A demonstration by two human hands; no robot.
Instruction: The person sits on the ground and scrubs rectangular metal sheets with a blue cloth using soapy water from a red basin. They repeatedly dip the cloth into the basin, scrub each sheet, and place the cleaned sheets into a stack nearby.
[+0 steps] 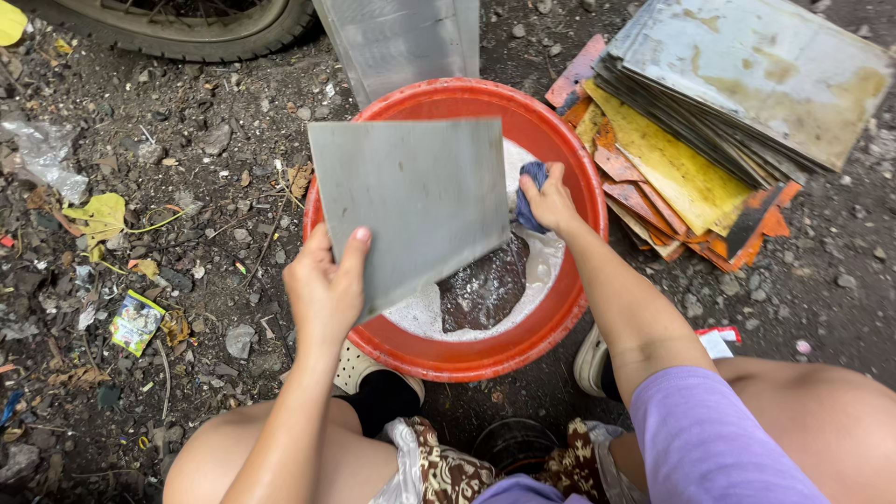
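Head view, looking straight down at a squatting person's hands over gravel ground.

Left hand [324, 285]: clamped on the lower left corner of a grey rectangular sheet [420, 201], thumb pressed on the upper face, fingers hidden beneath. The sheet is tilted, its far edge raised, and it covers the 9 to 12 o'clock part of a round red basin [495, 350].

Right hand [551, 201]: fingers curled tight around a small blue cloth [528, 198], held at the sheet's right edge, at about 1 o'clock within the basin. Whether the cloth touches the sheet cannot be told.

Basin contents: white soapy foam [420, 317] along the 6 o'clock side, and a dark, wet, brownish piece [485, 287] lying in it near the centre, partly under the sheet.

Surroundings: at 2 o'clock from the basin, just beside its rim, a stack of flat plates [709, 140], the top ones grey and stained, the lower ones yellow and orange. At 12 o'clock, a second pale grey sheet [401, 42] stands behind the rim. At 11 o'clock, well apart, a rubber tyre [187, 33]. At 9 o'clock, a yellow leaf [98, 217] and a small green wrapper [136, 322] lie among litter.

A light shoe [359, 369] sits at 7 o'clock from the basin, another [591, 359] at 5 o'clock, both just beside the rim.
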